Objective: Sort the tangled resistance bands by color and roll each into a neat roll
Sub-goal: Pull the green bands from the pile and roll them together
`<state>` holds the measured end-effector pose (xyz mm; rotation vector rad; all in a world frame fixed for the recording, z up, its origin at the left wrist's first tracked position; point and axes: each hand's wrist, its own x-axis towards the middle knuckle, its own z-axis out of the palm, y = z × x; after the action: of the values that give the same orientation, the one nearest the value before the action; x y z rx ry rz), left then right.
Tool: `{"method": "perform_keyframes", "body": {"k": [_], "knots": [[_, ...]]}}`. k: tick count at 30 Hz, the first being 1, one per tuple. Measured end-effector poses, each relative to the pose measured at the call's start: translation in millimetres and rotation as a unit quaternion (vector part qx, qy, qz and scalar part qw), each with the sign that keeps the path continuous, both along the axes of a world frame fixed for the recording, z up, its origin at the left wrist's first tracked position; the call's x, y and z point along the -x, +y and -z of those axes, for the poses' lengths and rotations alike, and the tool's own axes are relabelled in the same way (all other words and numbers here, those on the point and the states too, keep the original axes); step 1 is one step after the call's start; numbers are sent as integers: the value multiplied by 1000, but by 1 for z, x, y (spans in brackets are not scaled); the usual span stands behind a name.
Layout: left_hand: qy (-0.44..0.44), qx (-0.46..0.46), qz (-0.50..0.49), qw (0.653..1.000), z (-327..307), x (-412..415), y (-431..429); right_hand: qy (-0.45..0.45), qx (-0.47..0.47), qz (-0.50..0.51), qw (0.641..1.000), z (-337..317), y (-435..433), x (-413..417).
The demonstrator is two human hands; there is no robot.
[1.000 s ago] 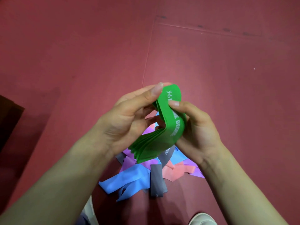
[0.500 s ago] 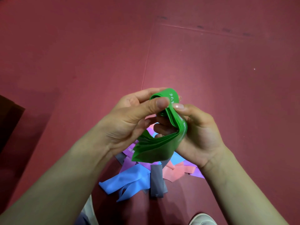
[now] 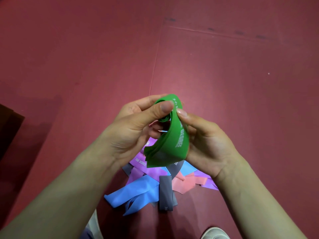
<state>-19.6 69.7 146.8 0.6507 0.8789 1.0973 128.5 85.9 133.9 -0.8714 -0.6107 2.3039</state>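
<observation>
The green band [image 3: 172,144] is pinched by the left hand [image 3: 131,128] and right hand [image 3: 207,142]; it should be rolled tight, edges kept even.

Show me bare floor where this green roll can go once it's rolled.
Bare red floor lies beyond the green band, either side of the seam, and right of the right hand. Left of the left hand is free up to the dark object. Crowded: beneath the hands, where the loose pile lies, with a shoe nearby.
</observation>
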Motion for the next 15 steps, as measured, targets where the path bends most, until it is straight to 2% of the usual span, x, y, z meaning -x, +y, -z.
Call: {"method": "perform_keyframes", "body": {"k": [6,15], "knots": [[21,23,-27,999,-1,-6,3,18,-16,34,999,3,2,4],[21,38,-1,999,-2,-10,4,45,0,62,997,2,2,3]]}}
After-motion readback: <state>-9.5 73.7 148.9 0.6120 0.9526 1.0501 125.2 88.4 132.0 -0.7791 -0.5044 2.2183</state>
